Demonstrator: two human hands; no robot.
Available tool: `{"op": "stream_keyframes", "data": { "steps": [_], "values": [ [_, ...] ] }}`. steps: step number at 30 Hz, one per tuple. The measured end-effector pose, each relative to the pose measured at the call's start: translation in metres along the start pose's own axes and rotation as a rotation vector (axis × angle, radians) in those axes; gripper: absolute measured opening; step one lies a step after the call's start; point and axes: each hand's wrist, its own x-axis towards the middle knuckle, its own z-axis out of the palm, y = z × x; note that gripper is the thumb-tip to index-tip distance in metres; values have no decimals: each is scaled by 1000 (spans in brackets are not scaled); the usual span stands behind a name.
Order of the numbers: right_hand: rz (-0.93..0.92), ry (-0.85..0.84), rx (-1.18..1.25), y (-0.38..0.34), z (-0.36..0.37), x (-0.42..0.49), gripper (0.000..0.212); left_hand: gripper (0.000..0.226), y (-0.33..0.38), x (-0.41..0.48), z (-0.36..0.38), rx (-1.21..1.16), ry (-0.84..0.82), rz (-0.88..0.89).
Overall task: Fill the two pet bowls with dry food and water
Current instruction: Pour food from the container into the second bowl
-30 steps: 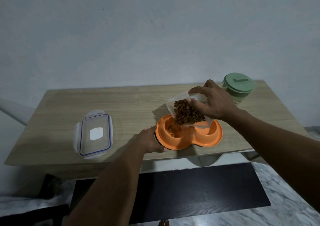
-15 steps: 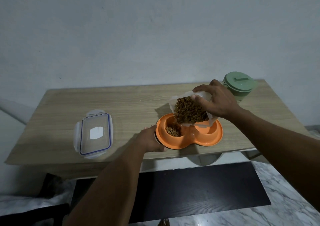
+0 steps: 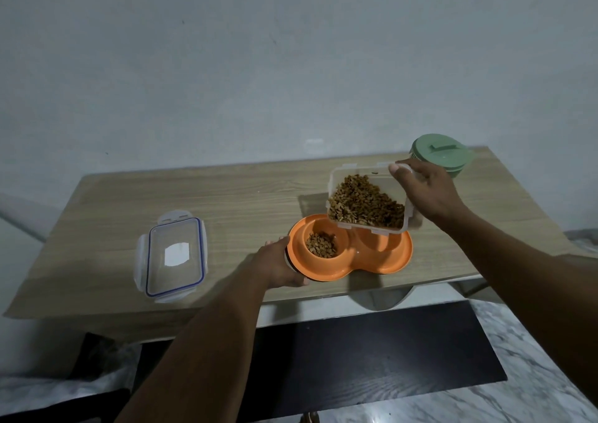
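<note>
An orange double pet bowl sits near the front edge of the wooden table. Its left well holds a small heap of brown dry food; the right well is partly hidden behind the container. My left hand grips the bowl's left rim. My right hand holds a clear plastic container of dry food above the bowl's back edge, nearly level, opening towards me. A green lidded jug stands behind my right hand at the table's back right.
The container's clear lid with a blue seal lies flat on the table to the left. A black mat lies on the marbled floor under the table's front. A plain wall rises just behind the table.
My right hand has tipped the container back from its pouring tilt and lifted it slightly right. Dry food now lies in the left well. My left hand has stayed on the bowl.
</note>
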Motion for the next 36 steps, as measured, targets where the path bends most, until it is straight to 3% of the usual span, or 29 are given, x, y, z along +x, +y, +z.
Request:
{"op": "stream_keyframes", "data": {
  "steps": [6,10,14,19,24,27,32,36],
  "values": [
    [200,57,252,10,3,-12,41,98,-19,21,12,-13,26,23],
    [372,78,459,13,7,-22,25,98,-16,20,11,-28,6,35],
    [528,56,663,16,21,-36,39,89,-9,14,5,-43,-24,37],
    [622,-19,884,9,50,-52,42,76,-4,5,-1,-124,-43,0],
    [647,-90,976,-14,80,-59,41,68,-7,-6,-8,-205,172,-66],
    [623,-137,1002,-34,99,-58,32,36,-7,-17,-24,-410,338,-86],
    [602,-254,975,-61,140,-57,42,58,-24,-23,-42,-677,473,-72],
    [575,-368,892,-81,166,-62,38,42,-36,-34,-54,-659,529,-84]
  ]
}}
